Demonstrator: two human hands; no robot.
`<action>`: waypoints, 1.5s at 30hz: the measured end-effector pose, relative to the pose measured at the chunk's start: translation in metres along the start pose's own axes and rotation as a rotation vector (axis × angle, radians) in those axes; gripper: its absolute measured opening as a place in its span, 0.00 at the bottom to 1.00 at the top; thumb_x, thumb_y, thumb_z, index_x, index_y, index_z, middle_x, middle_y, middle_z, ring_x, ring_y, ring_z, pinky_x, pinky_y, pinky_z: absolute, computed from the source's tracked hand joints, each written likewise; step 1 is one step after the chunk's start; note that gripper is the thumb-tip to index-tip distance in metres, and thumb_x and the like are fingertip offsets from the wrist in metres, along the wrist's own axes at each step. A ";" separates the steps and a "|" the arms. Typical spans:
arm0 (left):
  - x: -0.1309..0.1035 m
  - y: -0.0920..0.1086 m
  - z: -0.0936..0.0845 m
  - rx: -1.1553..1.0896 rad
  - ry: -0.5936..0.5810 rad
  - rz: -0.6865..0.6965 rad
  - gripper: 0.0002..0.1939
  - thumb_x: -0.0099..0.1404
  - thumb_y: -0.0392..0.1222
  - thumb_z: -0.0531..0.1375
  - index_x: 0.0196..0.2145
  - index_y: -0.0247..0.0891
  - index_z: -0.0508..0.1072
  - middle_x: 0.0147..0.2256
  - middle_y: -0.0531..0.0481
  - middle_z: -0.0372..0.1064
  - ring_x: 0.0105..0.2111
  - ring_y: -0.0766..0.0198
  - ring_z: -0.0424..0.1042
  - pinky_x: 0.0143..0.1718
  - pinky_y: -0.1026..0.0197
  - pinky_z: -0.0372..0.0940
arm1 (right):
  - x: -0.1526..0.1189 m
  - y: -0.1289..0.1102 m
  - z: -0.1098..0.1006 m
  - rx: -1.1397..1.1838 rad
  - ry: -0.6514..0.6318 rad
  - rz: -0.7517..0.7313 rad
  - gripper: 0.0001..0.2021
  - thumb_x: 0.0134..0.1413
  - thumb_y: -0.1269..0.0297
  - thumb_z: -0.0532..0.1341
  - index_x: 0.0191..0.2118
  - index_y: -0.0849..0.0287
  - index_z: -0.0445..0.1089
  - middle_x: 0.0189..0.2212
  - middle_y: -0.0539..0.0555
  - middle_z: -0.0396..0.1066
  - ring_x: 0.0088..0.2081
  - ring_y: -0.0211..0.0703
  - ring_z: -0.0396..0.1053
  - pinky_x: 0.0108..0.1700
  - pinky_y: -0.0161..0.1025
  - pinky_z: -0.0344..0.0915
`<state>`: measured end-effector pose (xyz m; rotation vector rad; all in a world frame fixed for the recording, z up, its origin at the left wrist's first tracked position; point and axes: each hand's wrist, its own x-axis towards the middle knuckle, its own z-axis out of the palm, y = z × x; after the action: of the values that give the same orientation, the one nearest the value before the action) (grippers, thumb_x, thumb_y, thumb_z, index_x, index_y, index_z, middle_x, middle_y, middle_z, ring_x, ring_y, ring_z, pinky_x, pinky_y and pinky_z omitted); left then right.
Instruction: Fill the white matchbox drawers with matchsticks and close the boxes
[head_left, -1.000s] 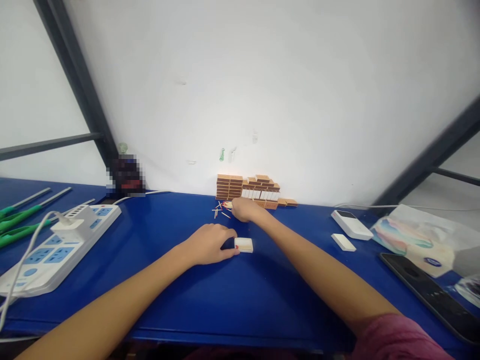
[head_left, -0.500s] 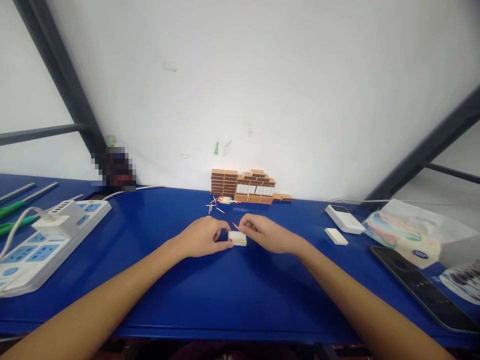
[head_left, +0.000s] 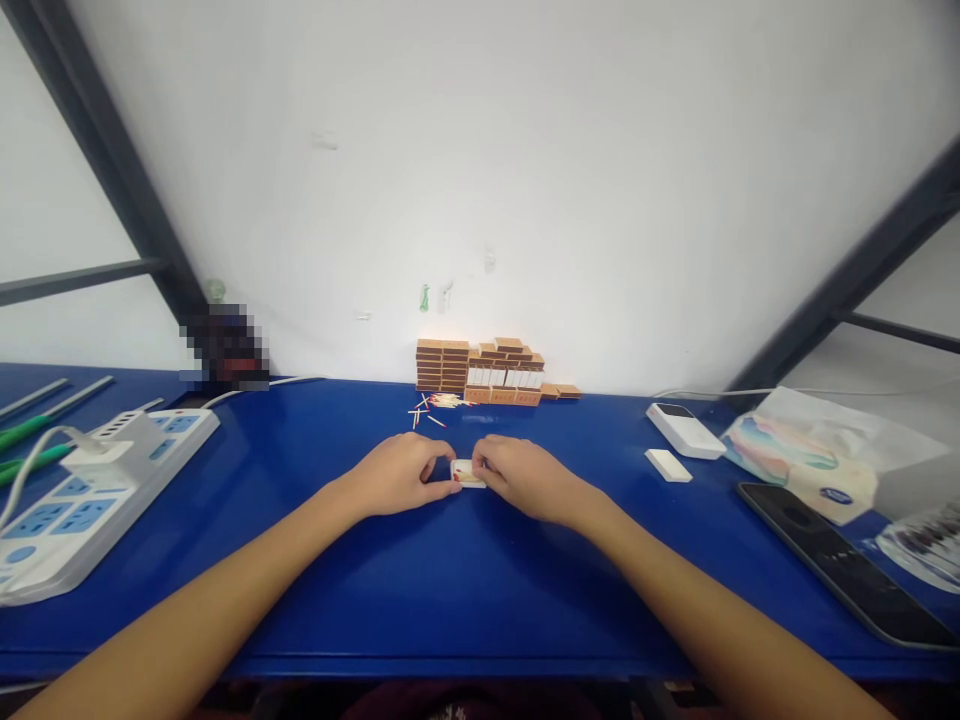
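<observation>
A small white matchbox tray [head_left: 471, 483] rests on the blue table in front of me, with a few red-tipped matches [head_left: 463, 473] inside it. My left hand [head_left: 405, 474] grips the tray's left end between thumb and fingers. At the tray's right side, my right hand [head_left: 521, 475] is pinched closed, its fingertips lowered into the tray on a match that they largely hide. Beyond my hands lies a loose pile of matches [head_left: 448, 401], some scattered to its left. Behind the pile, brown matchboxes [head_left: 442, 365] and white trays [head_left: 504, 377] stand stacked against the wall.
On the left lie a white power strip [head_left: 112, 500] and green-handled tools [head_left: 30, 432]. To the right are a white block [head_left: 667, 465], a white device with a dark screen [head_left: 685, 430], a tissue pack [head_left: 806, 460] and a black phone [head_left: 840, 565].
My right hand has brought the match down into the tray, its fingertips now inside. The left hand keeps its hold on the tray's end. The view has shifted slightly.
</observation>
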<state>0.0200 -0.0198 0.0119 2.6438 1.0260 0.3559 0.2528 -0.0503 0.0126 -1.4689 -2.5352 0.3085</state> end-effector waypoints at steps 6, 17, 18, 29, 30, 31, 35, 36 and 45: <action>-0.001 0.001 0.000 0.016 0.017 0.019 0.17 0.68 0.54 0.63 0.48 0.41 0.77 0.25 0.55 0.70 0.25 0.64 0.68 0.28 0.62 0.54 | 0.001 -0.001 -0.004 0.067 0.097 -0.054 0.05 0.65 0.72 0.58 0.38 0.57 0.71 0.35 0.52 0.71 0.33 0.39 0.65 0.36 0.35 0.55; 0.000 0.006 0.009 -0.030 -0.010 0.014 0.19 0.68 0.57 0.62 0.47 0.41 0.77 0.25 0.55 0.70 0.25 0.65 0.69 0.28 0.63 0.54 | 0.026 0.027 -0.019 0.091 0.221 0.059 0.04 0.62 0.69 0.62 0.36 0.59 0.74 0.27 0.49 0.71 0.29 0.38 0.66 0.32 0.35 0.54; 0.000 0.006 0.010 -0.026 -0.005 0.016 0.19 0.68 0.57 0.62 0.47 0.41 0.77 0.25 0.55 0.71 0.25 0.64 0.69 0.28 0.63 0.54 | 0.035 0.025 -0.018 0.096 0.215 0.041 0.04 0.62 0.69 0.62 0.35 0.59 0.74 0.27 0.49 0.72 0.29 0.38 0.66 0.32 0.34 0.54; -0.003 0.003 0.010 0.018 0.009 0.022 0.19 0.68 0.58 0.62 0.47 0.41 0.77 0.27 0.52 0.72 0.27 0.62 0.72 0.28 0.61 0.56 | 0.131 0.019 -0.012 0.014 -0.047 -0.286 0.14 0.59 0.82 0.57 0.44 0.61 0.74 0.44 0.56 0.70 0.40 0.40 0.67 0.41 0.34 0.58; -0.003 0.004 0.010 0.029 0.007 0.018 0.19 0.68 0.58 0.62 0.47 0.41 0.77 0.28 0.51 0.73 0.27 0.62 0.72 0.28 0.61 0.56 | 0.132 0.022 -0.012 0.015 -0.083 -0.312 0.14 0.58 0.82 0.58 0.44 0.60 0.75 0.44 0.55 0.69 0.40 0.40 0.66 0.41 0.34 0.58; -0.003 0.004 0.011 0.038 0.005 0.015 0.19 0.68 0.57 0.62 0.48 0.41 0.77 0.29 0.51 0.73 0.27 0.61 0.72 0.28 0.61 0.56 | 0.132 0.025 -0.012 0.014 -0.110 -0.326 0.13 0.58 0.82 0.59 0.43 0.60 0.75 0.43 0.55 0.68 0.39 0.39 0.66 0.41 0.34 0.58; -0.003 0.004 0.011 0.054 0.002 0.021 0.18 0.69 0.57 0.62 0.45 0.41 0.77 0.30 0.50 0.74 0.28 0.60 0.73 0.28 0.61 0.57 | 0.127 0.032 -0.011 -0.007 -0.126 -0.309 0.03 0.62 0.74 0.64 0.40 0.61 0.74 0.41 0.55 0.67 0.38 0.39 0.64 0.39 0.33 0.57; -0.003 0.003 0.010 0.062 0.003 0.022 0.18 0.68 0.57 0.62 0.44 0.41 0.77 0.30 0.49 0.74 0.29 0.60 0.73 0.28 0.61 0.57 | 0.125 0.034 -0.011 -0.023 -0.126 -0.290 0.01 0.63 0.72 0.64 0.39 0.61 0.73 0.40 0.55 0.68 0.37 0.40 0.64 0.39 0.33 0.57; -0.004 -0.014 -0.005 0.129 0.024 -0.117 0.18 0.68 0.58 0.62 0.45 0.42 0.78 0.30 0.49 0.74 0.28 0.58 0.72 0.28 0.61 0.55 | 0.091 0.027 -0.024 0.017 -0.020 -0.143 0.06 0.67 0.72 0.58 0.39 0.62 0.72 0.40 0.58 0.73 0.39 0.43 0.69 0.40 0.35 0.61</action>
<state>0.0072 -0.0119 0.0113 2.6822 1.2441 0.3054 0.2371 0.0439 0.0342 -1.2763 -2.6290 0.3232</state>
